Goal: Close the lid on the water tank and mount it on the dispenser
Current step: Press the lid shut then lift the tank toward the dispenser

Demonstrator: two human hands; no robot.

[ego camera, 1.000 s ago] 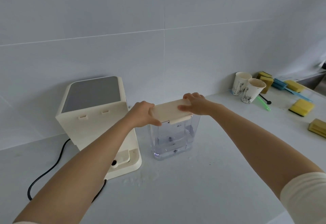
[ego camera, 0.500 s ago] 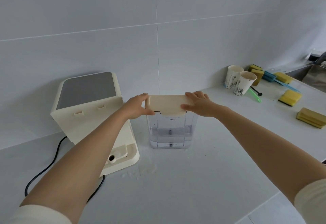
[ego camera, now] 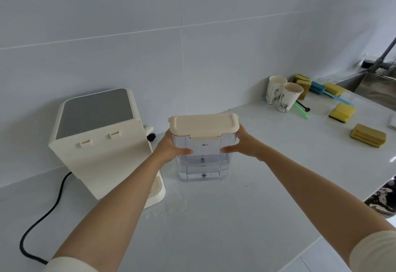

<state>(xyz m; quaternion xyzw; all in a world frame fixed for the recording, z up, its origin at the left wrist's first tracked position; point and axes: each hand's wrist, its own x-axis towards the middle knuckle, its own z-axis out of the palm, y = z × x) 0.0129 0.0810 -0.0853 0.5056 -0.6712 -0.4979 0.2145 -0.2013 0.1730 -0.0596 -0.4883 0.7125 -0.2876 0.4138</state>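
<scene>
A clear water tank, partly filled with water, stands on the white counter in the middle of the view. Its cream lid lies flat on top of it. My left hand grips the tank's left side just under the lid, thumb across the front. My right hand grips the right side the same way. The cream dispenser with a grey top stands to the left, its back towards me, and my left forearm crosses over its base.
A black power cord runs from the dispenser over the counter at the left. Spilled water drops lie in front of the tank. Two paper cups, several yellow sponges and a sink are at the right.
Both hands have slid from the lid down to the sides of the tank. The lid now sits flat on the tank.
</scene>
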